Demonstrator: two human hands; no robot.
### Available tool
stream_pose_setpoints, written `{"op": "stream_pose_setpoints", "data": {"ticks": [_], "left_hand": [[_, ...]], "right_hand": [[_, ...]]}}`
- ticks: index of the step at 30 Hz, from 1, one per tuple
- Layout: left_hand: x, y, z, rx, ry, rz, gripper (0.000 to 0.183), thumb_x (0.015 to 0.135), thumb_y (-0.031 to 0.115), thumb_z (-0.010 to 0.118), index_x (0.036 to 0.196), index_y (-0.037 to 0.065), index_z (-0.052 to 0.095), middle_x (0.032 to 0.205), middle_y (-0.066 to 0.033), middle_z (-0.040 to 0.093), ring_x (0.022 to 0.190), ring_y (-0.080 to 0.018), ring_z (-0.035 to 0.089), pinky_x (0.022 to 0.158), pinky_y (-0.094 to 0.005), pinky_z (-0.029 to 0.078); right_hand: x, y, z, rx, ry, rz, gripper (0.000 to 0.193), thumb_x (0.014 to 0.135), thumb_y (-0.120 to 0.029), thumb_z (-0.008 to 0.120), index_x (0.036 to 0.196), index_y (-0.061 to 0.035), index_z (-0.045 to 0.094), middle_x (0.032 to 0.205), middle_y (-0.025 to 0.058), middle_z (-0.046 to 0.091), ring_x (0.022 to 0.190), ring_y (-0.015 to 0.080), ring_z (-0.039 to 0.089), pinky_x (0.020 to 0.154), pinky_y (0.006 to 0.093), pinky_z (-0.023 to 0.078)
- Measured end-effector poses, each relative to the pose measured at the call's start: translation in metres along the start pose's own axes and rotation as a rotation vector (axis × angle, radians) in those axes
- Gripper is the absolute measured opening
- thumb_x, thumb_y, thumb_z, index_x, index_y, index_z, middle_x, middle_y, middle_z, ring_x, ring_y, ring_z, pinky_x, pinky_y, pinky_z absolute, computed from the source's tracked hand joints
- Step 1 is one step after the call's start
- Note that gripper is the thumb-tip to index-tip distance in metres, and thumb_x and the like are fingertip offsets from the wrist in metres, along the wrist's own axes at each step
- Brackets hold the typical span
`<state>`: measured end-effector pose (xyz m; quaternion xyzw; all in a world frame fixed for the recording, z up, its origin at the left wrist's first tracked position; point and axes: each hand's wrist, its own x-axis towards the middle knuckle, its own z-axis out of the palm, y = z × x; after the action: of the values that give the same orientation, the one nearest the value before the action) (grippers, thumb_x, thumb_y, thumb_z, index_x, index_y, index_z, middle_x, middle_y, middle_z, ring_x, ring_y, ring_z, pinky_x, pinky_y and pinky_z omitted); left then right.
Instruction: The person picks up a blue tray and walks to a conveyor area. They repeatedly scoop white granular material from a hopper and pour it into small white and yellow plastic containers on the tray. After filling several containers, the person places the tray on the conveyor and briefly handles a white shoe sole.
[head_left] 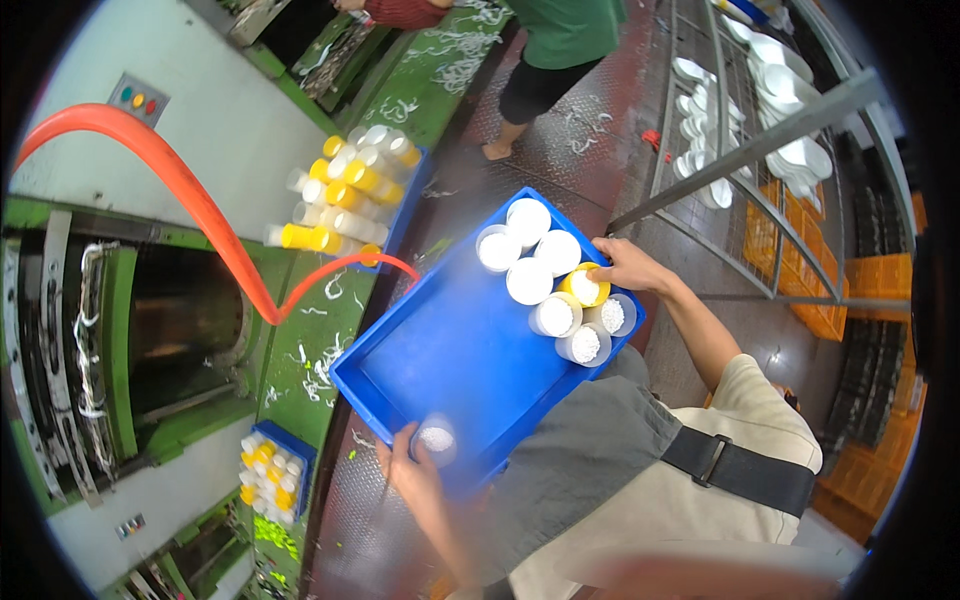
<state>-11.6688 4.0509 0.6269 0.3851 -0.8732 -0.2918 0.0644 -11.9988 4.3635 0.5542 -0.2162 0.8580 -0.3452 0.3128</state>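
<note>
A blue tray (450,330) is held tilted before me, between my two hands. My right hand (632,268) is closed on its right rim, thumb reaching over a yellow cup (585,288). Around that cup, at the upper right end, stand several white and translucent cups (528,281), some filled with white pellets (586,347). At the near left corner, my left hand (408,465) grips the tray's edge. Beside its thumb stands a translucent cup of white pellets (437,438). The tray's near edge is blurred.
Left stand green and white machines (190,110) with an orange hose (165,165) arching across. Trays of white and yellow cups (350,195) sit on the green ledge, strewn with white scraps (320,370). A person (570,50) stands ahead; right is a metal rack (750,155) and orange crates (800,280).
</note>
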Motion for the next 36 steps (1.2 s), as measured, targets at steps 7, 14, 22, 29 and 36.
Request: {"op": "stream_pose_setpoints", "data": {"ticks": [7, 14, 22, 29, 36], "left_hand": [[0.033, 0.005, 0.007, 0.048, -0.232, 0.121, 0.033, 0.076, -0.007, 0.068, 0.105, 0.006, 0.078, 0.102, -0.0215, 0.067, 0.098, -0.0361, 0.067, 0.089, -0.0448, 0.052], [0.041, 0.045, 0.034, -0.127, -0.390, 0.027, 0.025, 0.076, -0.003, 0.072, 0.100, 0.002, 0.079, 0.079, -0.0145, 0.072, 0.074, -0.0222, 0.067, 0.074, -0.0333, 0.053], [0.016, 0.072, 0.078, -0.135, -0.252, 0.120, 0.026, 0.075, -0.005, 0.069, 0.097, 0.003, 0.079, 0.086, -0.0196, 0.072, 0.079, -0.0270, 0.068, 0.079, -0.0367, 0.053], [-0.024, 0.095, 0.104, -0.146, -0.146, 0.095, 0.026, 0.077, -0.004, 0.069, 0.099, 0.004, 0.079, 0.088, -0.0210, 0.071, 0.081, -0.0285, 0.069, 0.079, -0.0378, 0.053], [-0.043, 0.095, 0.114, -0.153, -0.135, 0.037, 0.026, 0.077, -0.003, 0.068, 0.100, 0.004, 0.080, 0.084, -0.0181, 0.071, 0.079, -0.0266, 0.068, 0.077, -0.0367, 0.052]], "right_hand": [[-0.027, 0.021, -0.015, -0.007, 0.093, 0.033, 0.037, 0.081, -0.021, 0.072, 0.102, 0.0077, 0.062, 0.091, 0.0240, 0.068, 0.084, 0.0324, 0.068, 0.078, 0.0410, 0.051], [-0.033, 0.050, -0.056, -0.023, 0.106, 0.061, 0.037, 0.079, -0.022, 0.071, 0.099, 0.0081, 0.062, 0.092, 0.0273, 0.068, 0.084, 0.0384, 0.067, 0.076, 0.0438, 0.051], [-0.011, 0.090, -0.104, -0.088, 0.022, 0.047, 0.044, 0.084, -0.030, 0.073, 0.104, 0.0082, 0.063, 0.101, 0.0299, 0.069, 0.097, 0.0417, 0.068, 0.085, 0.0465, 0.052], [0.005, 0.104, -0.143, -0.020, 0.009, -0.074, 0.055, 0.087, -0.042, 0.077, 0.118, 0.0015, 0.064, 0.104, 0.0254, 0.070, 0.095, 0.0352, 0.069, 0.085, 0.0450, 0.054], [0.043, 0.066, -0.147, -0.371, 0.359, -0.542, 0.023, 0.084, -0.023, 0.075, 0.102, -0.0088, 0.071, 0.099, 0.0111, 0.064, 0.103, 0.0308, 0.063, 0.085, 0.0447, 0.053]]}}
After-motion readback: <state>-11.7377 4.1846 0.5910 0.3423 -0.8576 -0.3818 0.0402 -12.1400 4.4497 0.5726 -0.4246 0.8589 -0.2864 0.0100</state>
